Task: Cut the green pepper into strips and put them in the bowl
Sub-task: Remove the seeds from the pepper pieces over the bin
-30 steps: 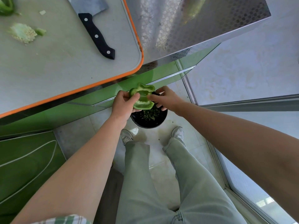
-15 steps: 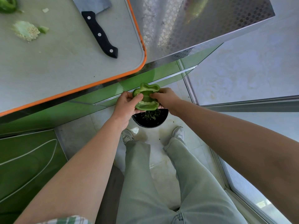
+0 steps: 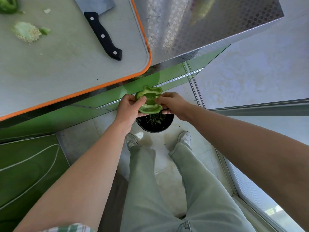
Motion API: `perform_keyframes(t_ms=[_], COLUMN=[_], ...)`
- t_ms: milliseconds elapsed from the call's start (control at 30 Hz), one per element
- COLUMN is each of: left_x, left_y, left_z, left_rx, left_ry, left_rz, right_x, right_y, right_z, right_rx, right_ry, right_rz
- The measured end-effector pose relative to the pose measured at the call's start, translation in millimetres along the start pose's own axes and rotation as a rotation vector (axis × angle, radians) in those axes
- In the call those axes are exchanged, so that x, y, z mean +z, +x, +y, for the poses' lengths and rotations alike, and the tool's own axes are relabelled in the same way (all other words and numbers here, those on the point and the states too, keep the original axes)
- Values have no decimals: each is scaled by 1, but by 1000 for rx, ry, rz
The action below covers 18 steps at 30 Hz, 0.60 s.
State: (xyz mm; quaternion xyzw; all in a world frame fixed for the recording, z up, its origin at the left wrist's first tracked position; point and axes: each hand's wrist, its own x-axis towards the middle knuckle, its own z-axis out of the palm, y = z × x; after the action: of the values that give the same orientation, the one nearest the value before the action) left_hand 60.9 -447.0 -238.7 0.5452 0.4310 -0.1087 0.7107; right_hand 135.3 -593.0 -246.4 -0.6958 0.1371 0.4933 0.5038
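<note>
Both my hands hold a hollowed green pepper half [image 3: 150, 102] out past the counter's edge, above a black bin [image 3: 154, 123] on the floor. My left hand [image 3: 129, 106] grips its left side with the thumb on the rim. My right hand [image 3: 168, 103] pinches its right side, fingers inside the hollow. Green seed bits lie in the bin. On the cutting board [image 3: 66, 64] a black-handled cleaver [image 3: 102, 32] lies near the right edge. The pepper's seed core [image 3: 27, 31] and another pepper piece [image 3: 7, 5] sit at the board's far left. No bowl is in view.
The board has an orange rim and lies on a patterned steel counter [image 3: 200, 30]. Green cabinet fronts [image 3: 30, 164] stand below it. My legs and shoes [image 3: 184, 138] are on the tiled floor beside the bin. A glass panel runs along the right.
The view has shifted slightly, and the pepper half has been lifted a little. My hands keep hold of it over the bin.
</note>
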Motion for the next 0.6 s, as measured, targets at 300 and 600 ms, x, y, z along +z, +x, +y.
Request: perform_keyframes(t_ms=[300,600], left_x=[2,4], left_y=[-3,-3], left_z=[3,2], left_rx=[-3,4], left_ry=[-2,39], left_rz=[-59,-77], right_x=[9,8], right_y=[4,-2], right_z=[-1,-8], right_rx=[-82,-38], right_ry=[-175,-161], right_rz=[224,210])
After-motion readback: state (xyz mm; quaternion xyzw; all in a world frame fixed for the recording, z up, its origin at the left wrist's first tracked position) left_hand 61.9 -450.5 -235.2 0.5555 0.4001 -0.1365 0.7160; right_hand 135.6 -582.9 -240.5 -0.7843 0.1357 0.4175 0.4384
